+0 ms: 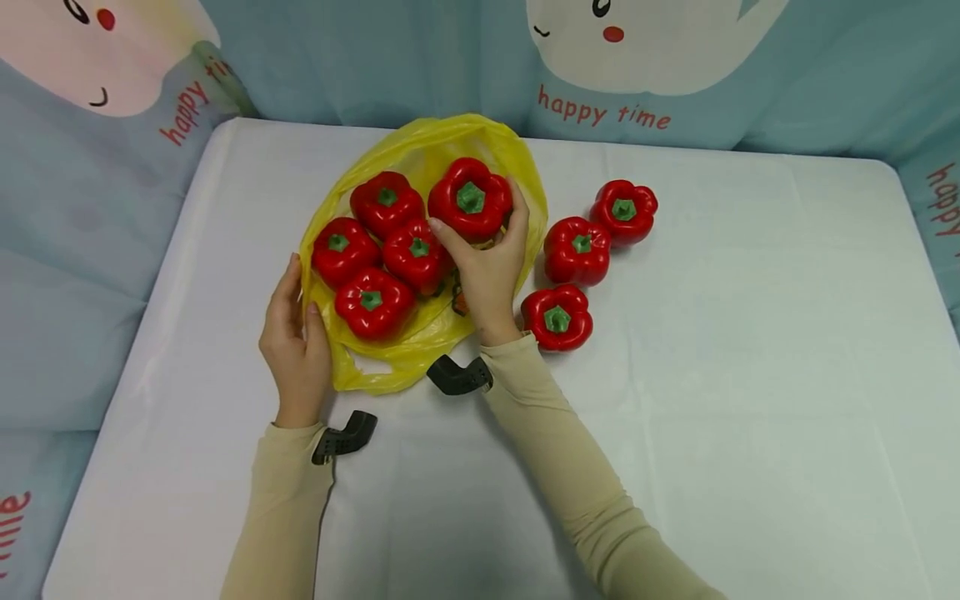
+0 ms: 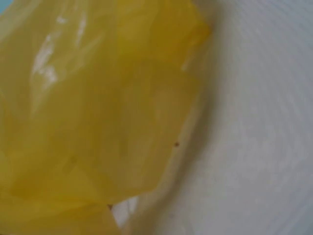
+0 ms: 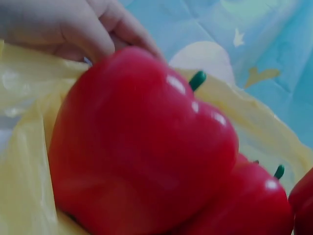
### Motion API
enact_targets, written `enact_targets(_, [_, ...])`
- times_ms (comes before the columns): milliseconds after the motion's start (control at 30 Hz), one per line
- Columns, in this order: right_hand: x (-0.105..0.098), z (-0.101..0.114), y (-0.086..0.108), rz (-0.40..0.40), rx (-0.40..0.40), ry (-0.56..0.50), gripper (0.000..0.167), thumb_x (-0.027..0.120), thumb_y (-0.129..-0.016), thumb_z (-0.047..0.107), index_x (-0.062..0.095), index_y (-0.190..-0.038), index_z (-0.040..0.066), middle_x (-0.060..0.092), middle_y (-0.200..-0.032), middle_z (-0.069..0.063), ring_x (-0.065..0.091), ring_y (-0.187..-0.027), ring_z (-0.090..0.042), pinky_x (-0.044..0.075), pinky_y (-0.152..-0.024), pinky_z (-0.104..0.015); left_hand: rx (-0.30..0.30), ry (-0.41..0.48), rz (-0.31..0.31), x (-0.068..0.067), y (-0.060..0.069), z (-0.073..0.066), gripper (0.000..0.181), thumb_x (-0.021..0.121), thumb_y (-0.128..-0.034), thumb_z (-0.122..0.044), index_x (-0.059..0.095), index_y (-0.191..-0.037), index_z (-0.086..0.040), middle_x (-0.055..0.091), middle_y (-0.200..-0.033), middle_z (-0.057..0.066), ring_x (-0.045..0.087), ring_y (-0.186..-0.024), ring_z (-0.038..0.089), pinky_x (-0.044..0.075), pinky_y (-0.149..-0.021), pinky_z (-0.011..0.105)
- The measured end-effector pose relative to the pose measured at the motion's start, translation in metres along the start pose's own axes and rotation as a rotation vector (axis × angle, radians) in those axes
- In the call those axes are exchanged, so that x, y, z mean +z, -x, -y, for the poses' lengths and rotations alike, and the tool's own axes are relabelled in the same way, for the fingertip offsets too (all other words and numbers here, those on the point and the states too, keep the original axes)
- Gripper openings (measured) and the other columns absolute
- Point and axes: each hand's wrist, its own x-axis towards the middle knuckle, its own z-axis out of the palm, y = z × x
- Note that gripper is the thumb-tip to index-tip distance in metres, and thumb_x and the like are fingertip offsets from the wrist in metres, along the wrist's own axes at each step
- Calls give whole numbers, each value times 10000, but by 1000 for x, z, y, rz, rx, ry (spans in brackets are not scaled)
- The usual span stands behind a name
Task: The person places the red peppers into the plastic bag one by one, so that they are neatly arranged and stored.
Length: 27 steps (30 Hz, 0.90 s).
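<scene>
Spread wide on the white table is a yellow plastic bag (image 1: 427,343) with several red bell peppers (image 1: 373,303) inside. At its left edge, my left hand (image 1: 298,354) holds the rim between thumb and fingers. My right hand (image 1: 491,275) grips another red pepper (image 1: 470,204) at the bag's upper right, thumb and fingers around its sides. A large pepper (image 3: 142,147) fills the right wrist view, hiding the fingertips of a hand behind it. Only yellow plastic (image 2: 93,112) and white cloth show in the left wrist view.
Three red peppers stand outside the bag on its right: one at the back (image 1: 624,213), one in the middle (image 1: 577,252) and one nearer the front (image 1: 557,318). A blue printed curtain (image 1: 420,67) hangs behind the white table (image 1: 750,375).
</scene>
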Motion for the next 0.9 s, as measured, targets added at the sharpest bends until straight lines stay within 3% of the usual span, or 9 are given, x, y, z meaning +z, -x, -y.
enact_targets(233, [-4,-8,-5,18,8,55,839,753,-784,129,249,-1450,52,391,-1398,-25,391,-1253,-95,390,-1030,-229,-15,-23,5,-1,2,-2,454,449,-909,150,486,-1342,20,491,-1388,69,438,-1290,181,360,-1073,335])
enact_targets(533, [-1,-13,-18,39,78,150,898,794,-734,118,265,-1459,71,389,-1415,-53,389,-1260,-121,379,-1022,-204,-12,-5,5,-4,1,-22,446,421,-899,181,475,-1329,72,491,-1376,139,439,-1289,206,362,-1070,338])
enact_targets(900, [4,-3,-44,81,179,238,873,792,-749,175,286,-1453,75,435,-1383,-5,426,-1214,-94,429,-965,-194,-21,6,8,0,0,-1,468,443,-905,156,483,-1349,11,490,-1389,60,435,-1293,188,370,-1063,333])
